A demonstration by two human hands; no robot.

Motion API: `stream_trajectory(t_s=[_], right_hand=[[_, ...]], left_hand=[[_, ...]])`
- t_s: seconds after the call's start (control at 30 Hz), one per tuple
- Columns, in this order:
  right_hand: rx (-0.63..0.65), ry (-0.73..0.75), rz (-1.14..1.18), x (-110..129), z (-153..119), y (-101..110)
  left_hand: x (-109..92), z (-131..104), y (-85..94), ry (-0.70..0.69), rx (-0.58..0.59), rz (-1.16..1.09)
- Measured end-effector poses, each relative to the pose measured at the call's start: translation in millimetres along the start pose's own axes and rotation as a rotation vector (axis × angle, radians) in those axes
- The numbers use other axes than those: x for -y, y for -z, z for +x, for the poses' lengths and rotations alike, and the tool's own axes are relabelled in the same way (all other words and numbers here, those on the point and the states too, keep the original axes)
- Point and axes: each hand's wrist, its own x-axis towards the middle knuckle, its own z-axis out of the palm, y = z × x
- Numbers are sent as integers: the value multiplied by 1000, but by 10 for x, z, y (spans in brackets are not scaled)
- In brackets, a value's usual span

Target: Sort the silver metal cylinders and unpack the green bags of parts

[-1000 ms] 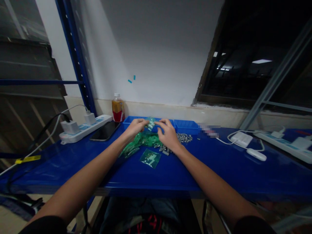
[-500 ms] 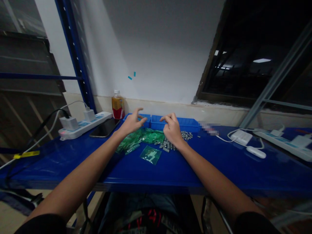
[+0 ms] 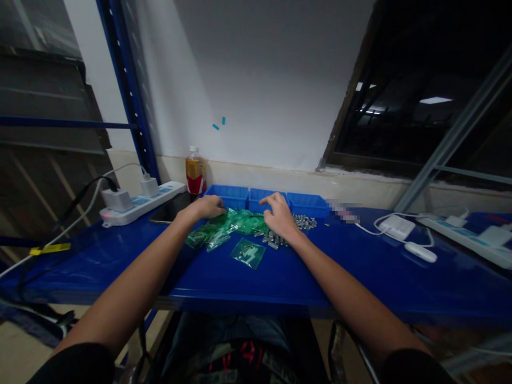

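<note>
At the far left side of the heap of green bags (image 3: 220, 229), the left hand (image 3: 210, 207) reaches palm down with bent wrist and curled fingers; in this dim view I cannot tell whether its grip is closed on anything. The right hand (image 3: 280, 217) hovers to the heap's right, index finger bent toward it and thumb apart, its grip parted with nothing visible inside. On the table (image 3: 208, 277), metal pieces (image 3: 306, 222) lie right of the heap, one flat packet (image 3: 248, 253) in front, blue bins (image 3: 236, 203) behind.
</note>
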Motion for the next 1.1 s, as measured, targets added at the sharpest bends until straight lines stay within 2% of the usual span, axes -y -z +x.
stream_trajectory(t_s=[0.07,0.2,0.3,0.43,0.53,0.63,0.73,0.83,0.93,1.0,1.1], right_hand=[[6,-3,-5,7,-2,-12],[9,-11,-21,28,0,-8],[33,3,-50,61,-3,8],[123,12,-30,144,-4,16],[159,-152,233,196,21,-2],[105,-417,634,193,69,-16],[-4,-537,788,141,117,9],[-83,-465,705,82,136,56],[-143,-313,521,64,112,78],[-159,-153,340,86,75,77],[-99,78,153,149,16,66]], left_hand=[[1,28,-52,8,-11,-40],[7,66,-102,8,-107,-128],[12,69,-55,-106,-190,-179],[-123,-22,54,-307,-442,-347],[-352,-145,86,-451,-599,-447],[-566,-232,48,-639,-610,-516],[-663,-242,-22,-744,-600,-534],[-670,-209,-77,-716,-554,-523],[-655,-177,-106,-525,-478,-643],[-649,-160,-115,-377,-375,-804],[-641,-136,-123,-234,-250,-1031]])
